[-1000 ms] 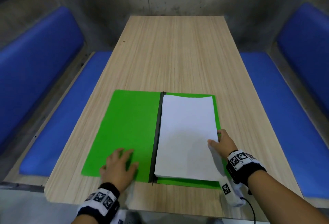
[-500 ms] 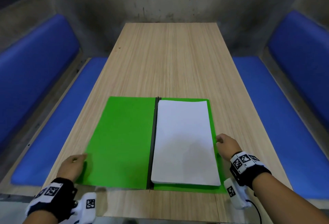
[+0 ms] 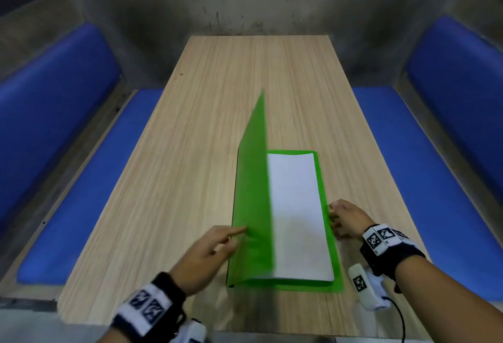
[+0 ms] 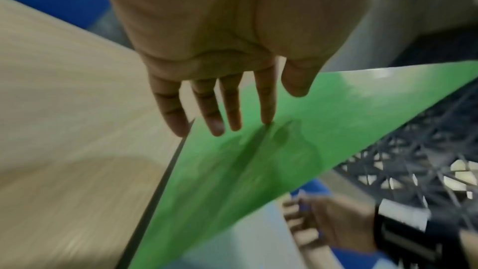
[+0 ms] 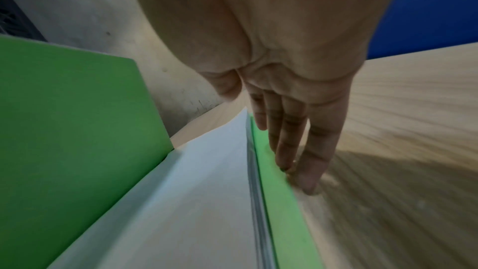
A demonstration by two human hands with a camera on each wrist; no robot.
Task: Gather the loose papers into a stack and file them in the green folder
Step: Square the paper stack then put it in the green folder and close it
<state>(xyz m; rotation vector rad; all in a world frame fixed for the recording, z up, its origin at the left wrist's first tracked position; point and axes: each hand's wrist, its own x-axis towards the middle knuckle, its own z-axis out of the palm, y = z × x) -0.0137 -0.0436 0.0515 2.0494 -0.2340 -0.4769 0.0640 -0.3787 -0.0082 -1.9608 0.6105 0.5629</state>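
Observation:
The green folder (image 3: 333, 236) lies on the near part of the wooden table, with a white paper stack (image 3: 298, 214) on its right half. Its left cover (image 3: 253, 193) stands nearly upright, swung over the spine. My left hand (image 3: 217, 244) is behind that cover, its straight fingers (image 4: 214, 118) touching the outer face (image 4: 245, 163). My right hand (image 3: 345, 218) rests at the folder's right edge, its straight fingers (image 5: 287, 146) lying along the green rim (image 5: 276, 187) beside the paper stack (image 5: 201, 191).
The wooden table (image 3: 255, 81) runs away from me to a grey wall. Blue bench seats (image 3: 89, 179) flank it on the left and right (image 3: 419, 179). A dark metal grille (image 4: 413, 163) shows in the left wrist view.
The left cover lay flat on the table; my left hand has lifted it from its outer edge and swung it up to near vertical. My right hand stays at the folder's right edge.

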